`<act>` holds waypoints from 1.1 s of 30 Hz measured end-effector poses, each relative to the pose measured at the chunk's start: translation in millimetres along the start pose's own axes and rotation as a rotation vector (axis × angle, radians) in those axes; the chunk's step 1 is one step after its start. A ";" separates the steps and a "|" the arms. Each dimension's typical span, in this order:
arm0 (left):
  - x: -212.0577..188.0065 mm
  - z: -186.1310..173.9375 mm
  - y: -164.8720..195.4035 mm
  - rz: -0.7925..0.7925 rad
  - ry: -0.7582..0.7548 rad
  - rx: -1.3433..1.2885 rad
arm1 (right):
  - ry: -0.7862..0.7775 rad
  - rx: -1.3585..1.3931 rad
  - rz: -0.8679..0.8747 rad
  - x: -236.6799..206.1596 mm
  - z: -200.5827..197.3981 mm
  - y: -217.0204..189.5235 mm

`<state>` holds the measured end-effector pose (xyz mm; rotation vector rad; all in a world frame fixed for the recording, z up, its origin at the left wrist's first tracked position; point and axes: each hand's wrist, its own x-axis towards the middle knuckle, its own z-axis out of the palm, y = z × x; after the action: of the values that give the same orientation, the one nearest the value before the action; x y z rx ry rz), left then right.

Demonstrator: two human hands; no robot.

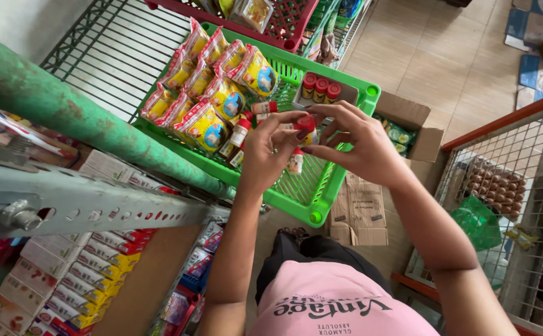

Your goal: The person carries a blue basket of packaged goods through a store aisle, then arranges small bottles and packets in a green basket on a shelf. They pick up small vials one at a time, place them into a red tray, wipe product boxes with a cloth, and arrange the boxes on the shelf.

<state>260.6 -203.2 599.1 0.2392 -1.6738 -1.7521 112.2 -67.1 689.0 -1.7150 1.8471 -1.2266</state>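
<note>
My left hand (270,155) and my right hand (352,142) meet above a green plastic basket (312,198). Together they hold a small bottle with a red cap (307,126); the fingers cover most of it. Another small white bottle with a red cap (296,160) hangs just below the hands, against my left palm. More such bottles (240,134) lie in the basket beside my left hand. Three red-capped bottles (321,89) stand in a small open box at the basket's far side. Several yellow and red snack packets (212,87) fill the basket's left half.
A green painted post (66,106) and a perforated metal bar (97,202) cross the left. Below them lie rows of small boxes (78,274). A wire cage (520,205) stands at right. Open cardboard boxes (402,130) sit beyond the basket; flattened cardboard (358,211) lies on the floor.
</note>
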 end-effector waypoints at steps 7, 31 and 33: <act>-1.4 2.4 3.4 0.078 -0.036 0.010 | -0.058 0.314 0.109 -4.2 -2.4 15.0; 7.6 3.0 11.3 0.200 0.236 0.623 | 0.191 -0.261 0.123 15.0 -28.5 71.9; 6.4 3.2 11.6 0.199 0.230 0.631 | 0.189 -0.294 0.155 16.8 -22.7 79.2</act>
<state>258.0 -203.6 612.5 0.5151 -1.9533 -0.9724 41.2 -82.5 646.6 -1.6028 2.3244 -1.1333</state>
